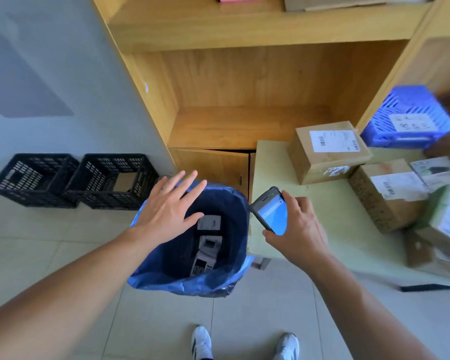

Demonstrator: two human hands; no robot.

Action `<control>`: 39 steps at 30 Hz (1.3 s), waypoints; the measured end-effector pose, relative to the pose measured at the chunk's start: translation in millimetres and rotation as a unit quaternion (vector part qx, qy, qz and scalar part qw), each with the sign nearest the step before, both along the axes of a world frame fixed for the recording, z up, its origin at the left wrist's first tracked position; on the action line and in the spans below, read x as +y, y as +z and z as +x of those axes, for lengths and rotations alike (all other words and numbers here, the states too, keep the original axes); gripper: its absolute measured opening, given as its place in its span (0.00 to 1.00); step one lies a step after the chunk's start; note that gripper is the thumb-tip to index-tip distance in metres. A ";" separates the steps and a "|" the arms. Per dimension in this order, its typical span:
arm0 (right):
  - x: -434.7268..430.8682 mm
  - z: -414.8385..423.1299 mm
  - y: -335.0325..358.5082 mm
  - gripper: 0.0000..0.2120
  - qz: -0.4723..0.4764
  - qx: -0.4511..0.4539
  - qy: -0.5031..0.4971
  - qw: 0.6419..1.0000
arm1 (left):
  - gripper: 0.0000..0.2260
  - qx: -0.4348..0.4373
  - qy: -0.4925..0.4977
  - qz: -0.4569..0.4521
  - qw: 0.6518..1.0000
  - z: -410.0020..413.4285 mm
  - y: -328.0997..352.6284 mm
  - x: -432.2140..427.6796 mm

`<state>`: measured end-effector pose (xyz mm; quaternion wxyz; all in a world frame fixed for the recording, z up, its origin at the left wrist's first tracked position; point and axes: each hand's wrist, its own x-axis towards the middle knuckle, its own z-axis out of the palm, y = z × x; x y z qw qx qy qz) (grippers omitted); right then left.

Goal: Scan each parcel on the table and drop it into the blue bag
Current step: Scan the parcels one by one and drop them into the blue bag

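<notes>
Your left hand [168,211] hovers spread over the blue bag [192,281] holding dropped parcels [208,245], right hand [300,229] grips the scanner [270,211]; cardboard parcels [327,152] crowd the counter [322,224], black crates [73,178] left.

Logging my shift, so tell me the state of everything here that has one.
Blue bag: open, parcels inside.
Left hand: open, above the bag.
Scanner: screen lit.
Right hand: holds the scanner.
Cabinet door: ajar.
Boxes on table: sealed, labelled.

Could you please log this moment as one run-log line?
left hand: open above blue bag | right hand: grips scanner | boxes: on table
</notes>
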<state>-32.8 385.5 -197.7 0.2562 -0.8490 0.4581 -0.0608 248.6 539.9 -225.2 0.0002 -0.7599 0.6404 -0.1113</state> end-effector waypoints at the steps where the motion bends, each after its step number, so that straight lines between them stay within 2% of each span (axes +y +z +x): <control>1: -2.6 -1.3 2.0 0.45 -0.004 0.001 0.001 1.000 | 0.32 -0.001 0.000 -0.001 1.000 -1.2 3.2 -2.8; 19: -0.7 17.6 4.3 0.45 -0.041 0.018 0.021 0.999 | 0.31 -0.002 -0.001 -0.008 1.000 8.0 8.3 -4.9; 29: 3.3 31.1 -2.5 0.45 -0.031 0.027 0.023 0.999 | 0.32 -0.006 0.000 0.000 1.000 20.8 4.8 -0.7; 39: -2.9 1.3 -12.1 0.45 -0.012 0.022 -0.036 0.999 | 0.32 0.017 -0.035 0.030 0.999 3.8 -2.9 -31.0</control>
